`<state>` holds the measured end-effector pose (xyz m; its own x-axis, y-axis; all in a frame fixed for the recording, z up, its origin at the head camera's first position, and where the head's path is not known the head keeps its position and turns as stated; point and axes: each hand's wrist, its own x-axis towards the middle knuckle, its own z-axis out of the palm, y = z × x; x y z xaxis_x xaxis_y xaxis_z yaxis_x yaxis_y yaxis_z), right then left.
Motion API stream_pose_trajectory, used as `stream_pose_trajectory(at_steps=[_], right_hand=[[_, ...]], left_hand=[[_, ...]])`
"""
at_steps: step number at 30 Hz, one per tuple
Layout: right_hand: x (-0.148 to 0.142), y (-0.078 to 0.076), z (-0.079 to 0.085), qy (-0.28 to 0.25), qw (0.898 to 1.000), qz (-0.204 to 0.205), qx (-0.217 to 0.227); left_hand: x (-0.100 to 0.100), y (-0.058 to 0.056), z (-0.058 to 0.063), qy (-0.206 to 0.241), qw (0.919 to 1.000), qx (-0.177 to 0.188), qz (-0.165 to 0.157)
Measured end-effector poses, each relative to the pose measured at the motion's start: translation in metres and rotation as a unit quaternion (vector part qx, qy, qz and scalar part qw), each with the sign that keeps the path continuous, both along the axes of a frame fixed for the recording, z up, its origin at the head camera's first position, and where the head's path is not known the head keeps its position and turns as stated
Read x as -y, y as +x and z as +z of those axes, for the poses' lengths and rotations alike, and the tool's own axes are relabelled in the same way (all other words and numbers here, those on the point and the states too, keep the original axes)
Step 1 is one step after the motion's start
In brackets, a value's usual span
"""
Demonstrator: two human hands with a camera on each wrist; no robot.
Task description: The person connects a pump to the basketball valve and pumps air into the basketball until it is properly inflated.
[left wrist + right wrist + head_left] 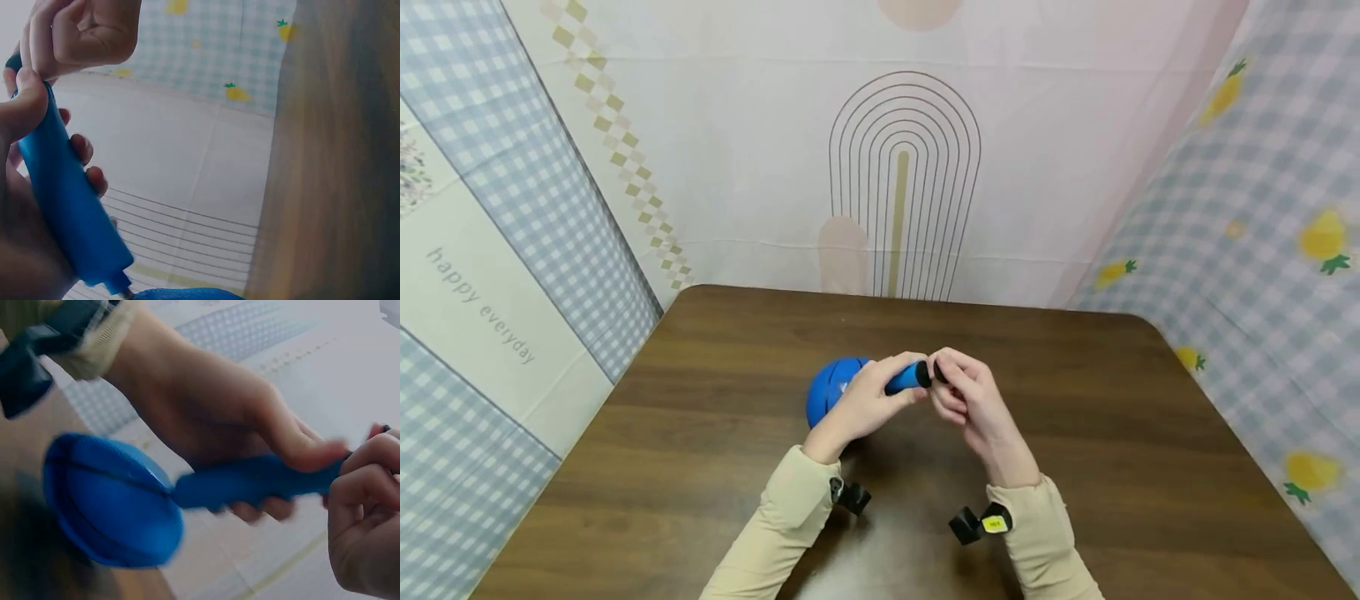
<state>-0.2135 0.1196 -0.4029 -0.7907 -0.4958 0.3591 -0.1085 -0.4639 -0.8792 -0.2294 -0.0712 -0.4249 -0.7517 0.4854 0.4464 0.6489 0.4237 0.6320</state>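
Observation:
My left hand grips a blue hand pump, its fingers wrapped around the barrel. A metal needle at the pump's nozzle runs to a blue ball with dark grooves. In the right wrist view the ball looks sunken and slack, hanging off the pump's end. At the pump's other end, my right hand pinches the black pump handle between thumb and fingers, close to the black cap. The left wrist view shows the pump barrel across the left palm.
Both hands are over a brown wooden table. Behind it hangs a pale printed cloth, with checked cloths at the sides. Black camera mounts stick out from both wrists.

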Motion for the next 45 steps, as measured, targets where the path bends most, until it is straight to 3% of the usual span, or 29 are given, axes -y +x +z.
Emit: stream_pose_trajectory(at_steps=[3, 6, 9, 13, 16, 22, 25, 29, 32, 35, 40, 45], right_hand=[[-0.011, 0.000, 0.008, 0.030, 0.999, -0.033, 0.002], [-0.028, 0.001, 0.017, -0.003, 1.000, -0.030, -0.005], [-0.037, 0.002, 0.020, -0.054, 0.998, -0.002, -0.022], [-0.027, 0.000, 0.011, -0.063, 0.997, 0.038, -0.019], [-0.014, -0.002, 0.001, -0.030, 0.998, 0.049, 0.004], [-0.013, -0.002, 0.000, 0.056, 0.998, 0.012, 0.013], [-0.024, 0.001, 0.009, 0.047, 0.999, -0.010, 0.001], [-0.032, 0.005, 0.015, -0.009, 1.000, -0.015, -0.010], [-0.020, 0.003, 0.009, -0.029, 0.999, 0.020, -0.003], [-0.005, 0.002, 0.000, -0.022, 0.998, 0.053, 0.012], [-0.001, 0.003, -0.002, 0.016, 0.999, 0.043, 0.010], [-0.016, 0.010, 0.013, -0.003, 0.998, 0.042, -0.042]], left_hand=[[0.005, -0.002, 0.001, -0.037, 0.9978, -0.035, 0.044], [0.015, -0.006, 0.000, -0.072, 0.9927, -0.037, 0.090], [0.019, -0.007, -0.002, -0.080, 0.9906, -0.028, 0.107], [0.010, -0.003, -0.002, -0.072, 0.9926, -0.043, 0.088], [0.000, 0.002, -0.001, -0.060, 0.9940, -0.063, 0.067], [0.001, 0.004, 0.002, -0.064, 0.9917, -0.092, 0.062], [0.011, -0.002, 0.002, -0.074, 0.9897, -0.090, 0.083], [0.018, -0.006, -0.001, -0.072, 0.9879, -0.080, 0.112], [0.014, -0.005, -0.003, -0.058, 0.9901, -0.080, 0.100], [0.004, 0.000, -0.002, -0.039, 0.9933, -0.085, 0.068], [0.003, 0.003, 0.005, -0.035, 0.9935, -0.097, 0.047], [0.021, -0.002, 0.009, -0.038, 0.9954, -0.066, 0.058]])
